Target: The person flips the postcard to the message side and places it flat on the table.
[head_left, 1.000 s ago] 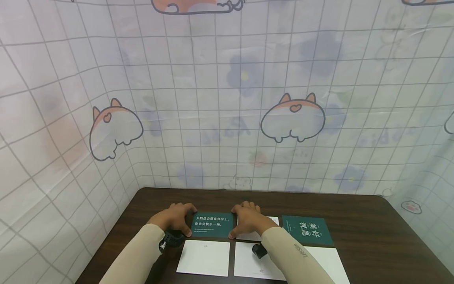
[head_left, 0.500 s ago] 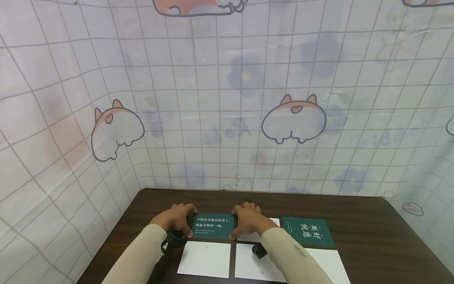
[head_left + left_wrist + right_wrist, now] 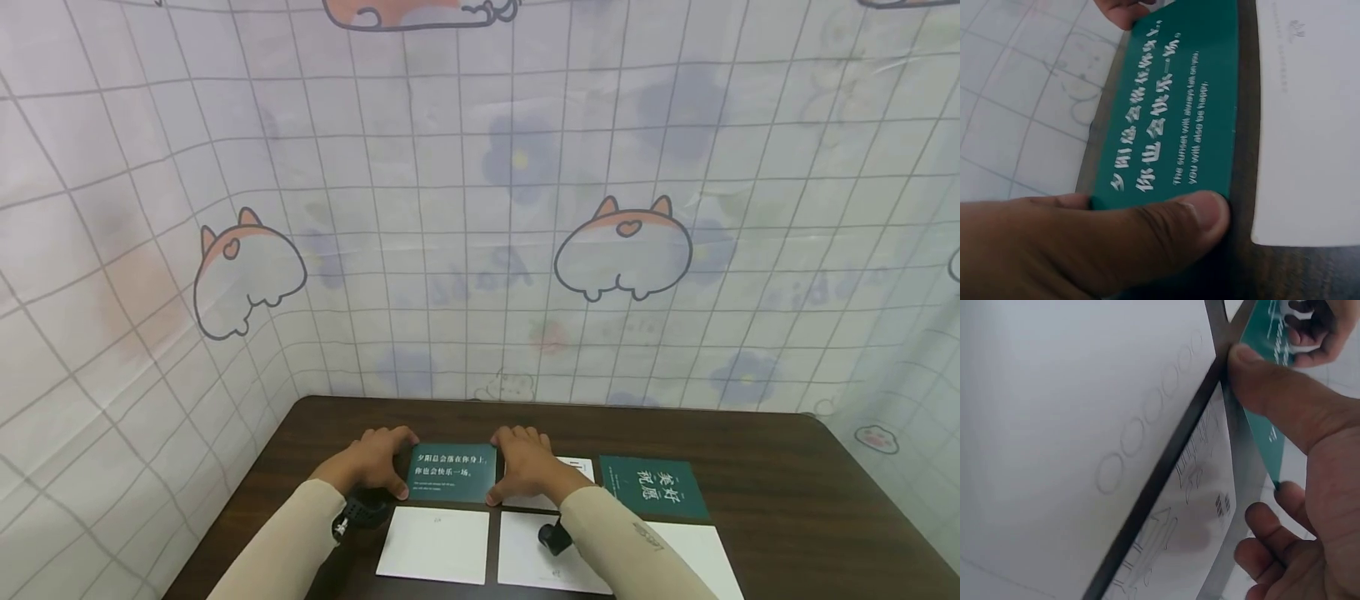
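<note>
A postcard-sized green card [image 3: 453,483] with white Chinese lettering spans the gap between both hands near the table's far side. The left hand [image 3: 367,461] grips its left short end, with the thumb [image 3: 1204,212] at the near corner and the index finger at the far one. At the opposite end, the right hand [image 3: 527,463] holds the card the same way, thumb near and index finger far. In the right wrist view, that hand's other fingers [image 3: 1260,550] are off the card, bent. The card's underside is hidden.
A white card [image 3: 433,546] lies in front of the held one, with another white card [image 3: 525,554] beside it. Partly behind the right arm are a printed white card [image 3: 579,468] and a white card [image 3: 693,554]. A second green card [image 3: 652,487] lies right, on the dark wooden table [image 3: 810,508].
The held green card's far edge appears slightly higher, as if tilted up a little. Both hands stay at its ends, nearly still. The other cards have not moved.
</note>
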The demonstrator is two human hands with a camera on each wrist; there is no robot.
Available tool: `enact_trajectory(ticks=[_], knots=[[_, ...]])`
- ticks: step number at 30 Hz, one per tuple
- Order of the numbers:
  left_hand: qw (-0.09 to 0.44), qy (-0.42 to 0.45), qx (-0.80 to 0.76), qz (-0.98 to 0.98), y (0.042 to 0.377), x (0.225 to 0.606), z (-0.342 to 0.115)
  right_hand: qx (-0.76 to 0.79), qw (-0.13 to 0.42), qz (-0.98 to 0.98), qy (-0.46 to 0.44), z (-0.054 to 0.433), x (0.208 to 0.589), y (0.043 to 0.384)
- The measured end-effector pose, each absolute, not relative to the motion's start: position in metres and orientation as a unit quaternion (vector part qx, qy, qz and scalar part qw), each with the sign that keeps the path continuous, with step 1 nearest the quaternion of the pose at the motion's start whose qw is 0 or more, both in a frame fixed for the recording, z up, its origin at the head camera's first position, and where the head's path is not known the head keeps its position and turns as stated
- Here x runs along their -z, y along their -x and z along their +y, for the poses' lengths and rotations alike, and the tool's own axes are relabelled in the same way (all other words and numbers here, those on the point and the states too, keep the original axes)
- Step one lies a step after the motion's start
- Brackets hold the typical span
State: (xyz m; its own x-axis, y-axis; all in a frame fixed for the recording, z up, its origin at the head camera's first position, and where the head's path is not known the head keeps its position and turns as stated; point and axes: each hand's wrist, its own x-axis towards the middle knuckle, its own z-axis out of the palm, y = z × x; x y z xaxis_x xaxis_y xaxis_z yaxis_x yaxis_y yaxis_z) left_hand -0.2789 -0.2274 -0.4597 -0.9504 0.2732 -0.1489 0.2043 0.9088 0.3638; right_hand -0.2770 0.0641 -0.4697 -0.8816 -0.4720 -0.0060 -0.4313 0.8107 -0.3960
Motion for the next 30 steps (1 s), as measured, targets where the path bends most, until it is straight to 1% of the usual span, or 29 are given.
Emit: enact_trajectory(ticks=[5,12,17,24,30], knots=[[0.075,-0.126,-0.194,0.97,0.278,0.465,-0.228,0.213,0.03,0.946,0.241,0.065,0.471,0.276],[0.054,-0.124,-0.231,0.963,0.275,0.471,-0.23,0.241,0.028,0.941,0.237,0.064,0.474,0.271],[0.053,-0.137,-0.273,0.951,0.271,0.473,-0.233,0.262,0.026,0.934,0.24,0.064,0.475,0.267],[0.057,-0.159,-0.336,0.927,0.265,0.474,-0.235,0.33,0.046,0.915,0.226,0.067,0.474,0.266],[0.051,-0.149,-0.359,0.92,0.263,0.477,-0.236,0.369,0.06,0.903,0.213,0.07,0.476,0.267]])
